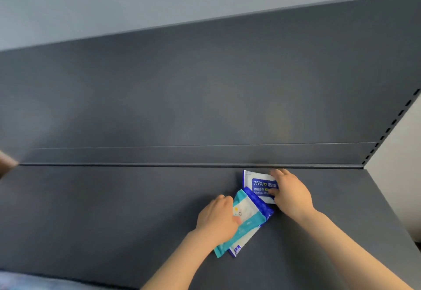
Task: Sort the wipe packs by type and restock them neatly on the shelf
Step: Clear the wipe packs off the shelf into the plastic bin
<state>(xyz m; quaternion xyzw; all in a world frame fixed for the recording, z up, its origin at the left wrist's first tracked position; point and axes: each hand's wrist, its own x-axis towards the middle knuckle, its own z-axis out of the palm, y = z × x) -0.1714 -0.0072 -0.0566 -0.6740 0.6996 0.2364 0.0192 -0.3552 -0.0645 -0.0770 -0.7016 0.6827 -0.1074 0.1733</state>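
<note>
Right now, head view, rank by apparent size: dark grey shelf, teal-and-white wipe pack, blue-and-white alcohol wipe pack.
1. dark grey shelf
2. teal-and-white wipe pack
3. blue-and-white alcohol wipe pack; right hand hides part, ranking unsure

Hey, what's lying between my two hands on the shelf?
Head view: the teal pack the left hand grips, lying over a blue pack; beyond them the alcohol pack the right hand grips.

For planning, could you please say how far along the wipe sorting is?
Done: nothing lined up on the dark grey shelf. In hand: right hand grips the blue-and-white alcohol wipe pack; left hand holds the teal-and-white pack overlapping a blue pack. Left: separating those.
</note>
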